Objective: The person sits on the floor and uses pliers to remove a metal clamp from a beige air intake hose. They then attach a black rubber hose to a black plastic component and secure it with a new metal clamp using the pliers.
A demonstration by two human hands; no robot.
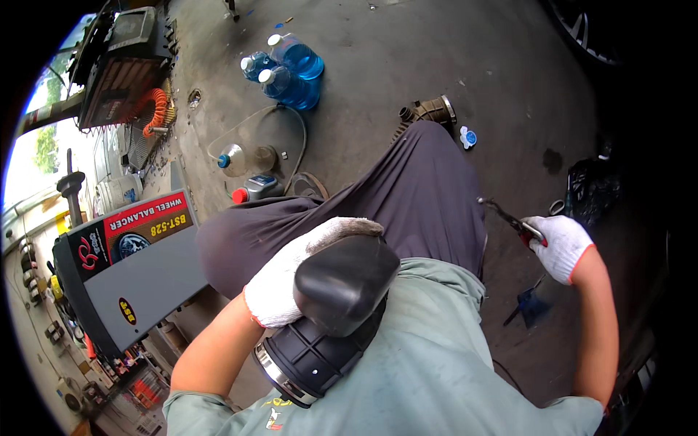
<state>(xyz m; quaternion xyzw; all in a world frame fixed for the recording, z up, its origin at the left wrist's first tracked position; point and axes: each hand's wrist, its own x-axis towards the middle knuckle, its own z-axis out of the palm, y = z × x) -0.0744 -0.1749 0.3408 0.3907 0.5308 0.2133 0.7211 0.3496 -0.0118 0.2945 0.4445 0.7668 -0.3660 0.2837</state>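
My left hand (283, 280), in a white knit glove with an orange cuff, is wrapped round the side of a black air intake hose (345, 287). The hose lies against my shirt, its smooth bulged end uppermost. Round its ribbed lower end runs a shiny metal hose clamp (283, 374). Out to the right, my gloved right hand (558, 248) is closed on a pair of pliers (512, 219) with red on the handles; the metal tip points toward my knee. Beyond that knee, a dirty brown ribbed hose (434, 110) with a metal clamp lies on the floor, apart from both hands.
Bottles of blue fluid (294, 87) stand ahead on the floor. Nearer are a clear bottle (233, 160) and a grey jug (260, 187) with a red cap. A grey wheel balancer (138, 291) stands close at left. A black plastic bag (592, 190) lies at right.
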